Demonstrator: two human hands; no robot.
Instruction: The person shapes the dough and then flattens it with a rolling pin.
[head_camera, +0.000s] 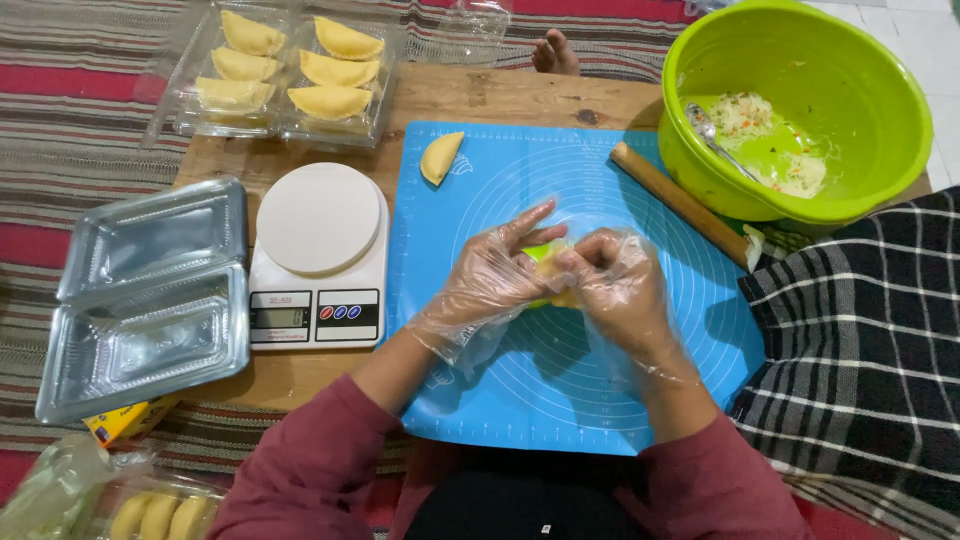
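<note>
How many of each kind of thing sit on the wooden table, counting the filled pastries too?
Folded pastries in the far clear tray: 6
Loose pastry on the blue mat: 1
Pastry held between the left hand and right hand: 1
Kitchen scale: 1
Rolling pin: 1
Green bowl: 1
Empty open clear tray: 1
Total: 12

1 head view, steeply down, close over mat (600, 400).

white kitchen scale (320, 255) | empty clear tray (150, 300) (lid open) | green bowl (860, 60) | rolling pin (680, 203) | finished pastry (441, 157)
</note>
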